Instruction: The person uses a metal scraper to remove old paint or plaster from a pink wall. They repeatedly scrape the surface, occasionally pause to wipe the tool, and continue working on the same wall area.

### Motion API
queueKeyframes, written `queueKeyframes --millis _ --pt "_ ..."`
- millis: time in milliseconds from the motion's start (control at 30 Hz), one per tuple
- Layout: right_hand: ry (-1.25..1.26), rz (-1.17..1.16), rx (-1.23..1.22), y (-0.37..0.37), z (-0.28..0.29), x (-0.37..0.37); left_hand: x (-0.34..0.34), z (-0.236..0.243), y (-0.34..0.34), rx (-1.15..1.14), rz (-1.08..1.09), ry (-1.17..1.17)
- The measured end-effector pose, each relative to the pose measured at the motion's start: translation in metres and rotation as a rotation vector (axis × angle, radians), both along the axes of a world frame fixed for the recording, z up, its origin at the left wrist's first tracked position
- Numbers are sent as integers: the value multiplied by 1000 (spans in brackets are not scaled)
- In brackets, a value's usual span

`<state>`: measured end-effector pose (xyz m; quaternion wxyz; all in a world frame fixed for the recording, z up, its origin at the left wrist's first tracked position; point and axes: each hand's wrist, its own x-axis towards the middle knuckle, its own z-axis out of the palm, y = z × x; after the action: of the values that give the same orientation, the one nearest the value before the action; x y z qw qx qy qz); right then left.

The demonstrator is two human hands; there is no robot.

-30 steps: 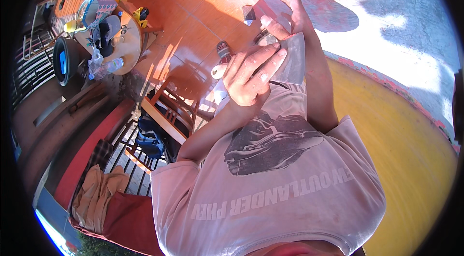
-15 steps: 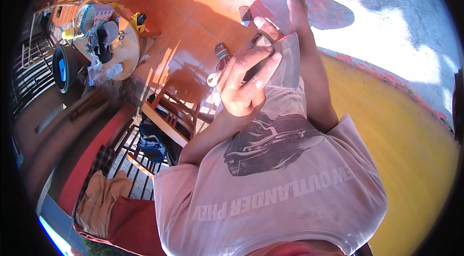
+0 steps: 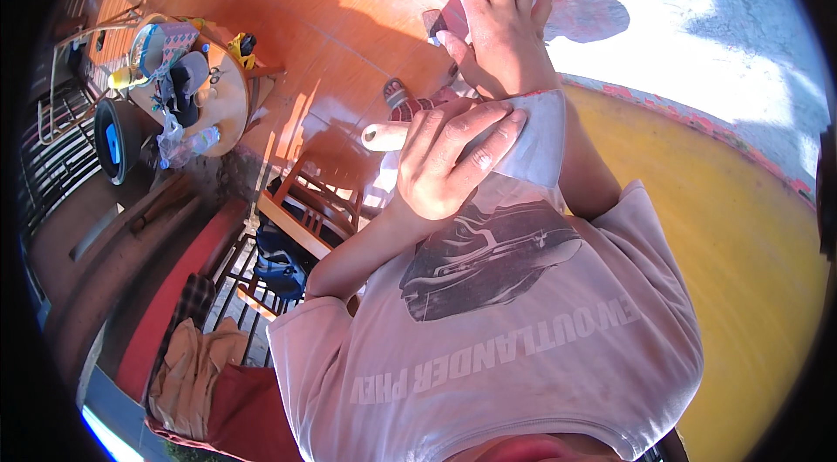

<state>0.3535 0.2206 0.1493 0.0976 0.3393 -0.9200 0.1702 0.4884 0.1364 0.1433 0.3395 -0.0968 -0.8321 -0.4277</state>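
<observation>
So the left hand (image 3: 440, 161) has its grip wrapped round a pale-handled scraper with a flat grey blade (image 3: 538, 144), up in front of the chest. Just past the blade, the right hand's (image 3: 504, 39) grip is wide open, fingers spread. Way off, a clear plastic bottle (image 3: 206, 141) sits by the round wooden desk's (image 3: 230, 113) near edge.

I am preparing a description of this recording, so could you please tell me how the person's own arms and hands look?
The left hand and right hand are without gloves, and no ring or watch can be seen. The forearms are bare. Short, loose sleeves of a pale pinkish-grey shirt cover the upper arms. Pale smudges show on some fingers.
</observation>
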Motion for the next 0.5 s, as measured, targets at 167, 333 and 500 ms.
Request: queueKeyframes --millis 167,333,500 --pt "-60 107 -41 7 1 6 -6 -4 -14 -36 37 -53" --pt "-101 158 24 14 -2 7 -8 -9 -17 -42 44 -85" --pt "-129 184 7 14 -6 8 -9 -11 -22 -46 32 -94"
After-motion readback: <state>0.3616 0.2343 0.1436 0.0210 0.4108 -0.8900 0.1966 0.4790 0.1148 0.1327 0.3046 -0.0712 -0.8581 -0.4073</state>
